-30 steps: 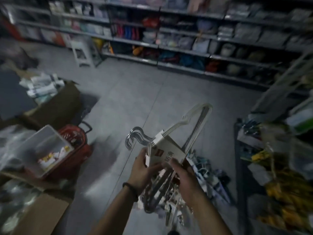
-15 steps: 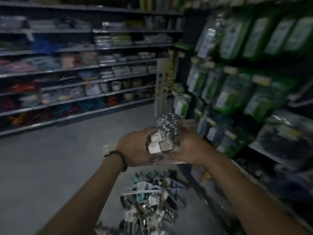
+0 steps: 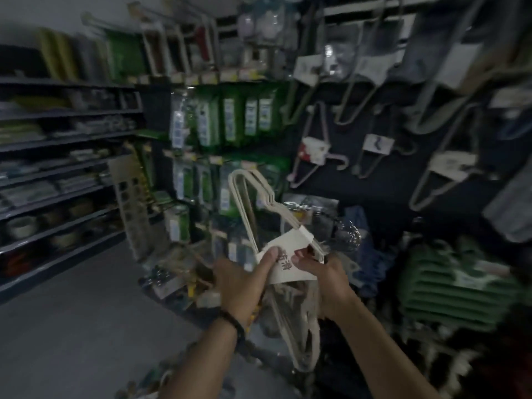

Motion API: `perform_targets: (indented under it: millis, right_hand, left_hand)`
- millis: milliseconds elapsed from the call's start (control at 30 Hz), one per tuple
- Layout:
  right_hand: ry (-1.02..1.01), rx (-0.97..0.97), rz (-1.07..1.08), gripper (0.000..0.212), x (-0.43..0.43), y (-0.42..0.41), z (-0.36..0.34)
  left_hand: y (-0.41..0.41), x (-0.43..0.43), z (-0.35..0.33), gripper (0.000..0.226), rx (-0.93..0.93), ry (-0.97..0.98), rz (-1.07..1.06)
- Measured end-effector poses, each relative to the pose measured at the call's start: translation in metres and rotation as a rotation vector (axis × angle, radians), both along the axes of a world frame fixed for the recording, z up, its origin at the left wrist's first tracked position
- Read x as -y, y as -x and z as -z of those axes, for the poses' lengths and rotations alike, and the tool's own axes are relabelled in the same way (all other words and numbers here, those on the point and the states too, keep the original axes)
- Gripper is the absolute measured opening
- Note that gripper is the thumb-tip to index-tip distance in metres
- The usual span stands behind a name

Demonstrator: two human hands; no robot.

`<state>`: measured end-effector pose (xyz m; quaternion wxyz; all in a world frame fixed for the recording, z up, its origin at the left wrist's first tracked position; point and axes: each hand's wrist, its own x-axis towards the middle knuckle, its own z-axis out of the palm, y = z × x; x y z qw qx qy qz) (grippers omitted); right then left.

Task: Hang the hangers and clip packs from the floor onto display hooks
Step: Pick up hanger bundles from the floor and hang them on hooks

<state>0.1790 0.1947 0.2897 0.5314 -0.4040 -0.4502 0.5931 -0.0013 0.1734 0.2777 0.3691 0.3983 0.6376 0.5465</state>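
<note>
A bundle of pale hangers (image 3: 250, 203) with a white paper label band (image 3: 288, 264) is held up in front of the dark display wall. My left hand (image 3: 244, 280) grips the band's left side, thumb on the paper. My right hand (image 3: 322, 272) holds the band's right edge. The metal hooks of the hangers (image 3: 349, 234) stick out to the right of the band. On the wall above hang other hanger packs (image 3: 315, 151) on display hooks (image 3: 374, 142). A pile of packs (image 3: 299, 335) lies below my hands.
Green packaged goods (image 3: 230, 122) hang on the display to the left of the hangers. Green folded items (image 3: 454, 286) sit stacked at the lower right. Long shelves (image 3: 57, 168) run along the left. Grey floor (image 3: 72, 326) lies at the lower left.
The view swung up from the floor pile toward the display wall. The hanger bundle has risen with both hands and now points up and left, its metal hooks to the right.
</note>
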Motion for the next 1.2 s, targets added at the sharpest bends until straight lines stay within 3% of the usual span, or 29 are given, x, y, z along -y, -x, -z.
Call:
perform_targets:
  millis: [67, 133, 233, 333, 467, 533, 633, 700, 800, 967, 1100, 1200]
  right_hand:
    - [0.054, -0.091, -0.027, 0.047, 0.005, -0.042, -0.008]
    - [0.086, -0.123, -0.051, 0.040, 0.007, -0.087, -0.016]
    - [0.085, -0.078, -0.004, 0.037, 0.011, -0.152, -0.032]
    - [-0.038, 0.237, 0.183, 0.041, 0.017, -0.211, -0.048]
    - [-0.083, 1.034, 0.332, 0.056, 0.039, -0.289, -0.075]
    - [-0.115, 1.310, 0.476, 0.055, 0.049, -0.319, -0.092]
    - [-0.390, 1.315, 0.848, 0.031, 0.042, -0.345, -0.118]
    - [-0.523, 1.328, 0.912, 0.032, 0.024, -0.353, -0.133]
    - [-0.444, 1.437, 0.771, 0.039, -0.011, -0.358, -0.143]
    - [-0.454, 1.406, 0.842, 0.026, -0.054, -0.359, -0.140]
    - [-0.448, 1.339, 0.855, 0.019, -0.087, -0.354, -0.138]
    - [-0.365, 1.357, 0.854, 0.020, -0.114, -0.351, -0.138]
  left_hand:
    - [-0.055, -0.009, -0.015, 0.081, 0.269, -0.021, 0.266]
    - [-0.109, -0.012, -0.035, 0.043, 0.285, -0.155, 0.357]
    - [-0.181, -0.020, -0.052, 0.007, 0.306, -0.245, 0.385]
    - [-0.241, -0.036, -0.059, 0.010, 0.285, -0.254, 0.381]
    - [-0.305, -0.052, -0.067, 0.025, 0.348, -0.263, 0.384]
    - [-0.331, -0.059, -0.071, 0.022, 0.341, -0.281, 0.430]
    - [-0.359, -0.068, -0.077, 0.017, 0.324, -0.279, 0.482]
    - [-0.373, -0.076, -0.078, 0.035, 0.299, -0.311, 0.529]
    - [-0.387, -0.088, -0.078, 0.060, 0.280, -0.344, 0.621]
    - [-0.387, -0.118, -0.094, 0.029, 0.112, -0.413, 0.737]
    - [-0.376, -0.149, -0.117, 0.059, 0.032, -0.443, 0.827]
    - [-0.372, -0.172, -0.123, 0.056, 0.016, -0.466, 0.814]
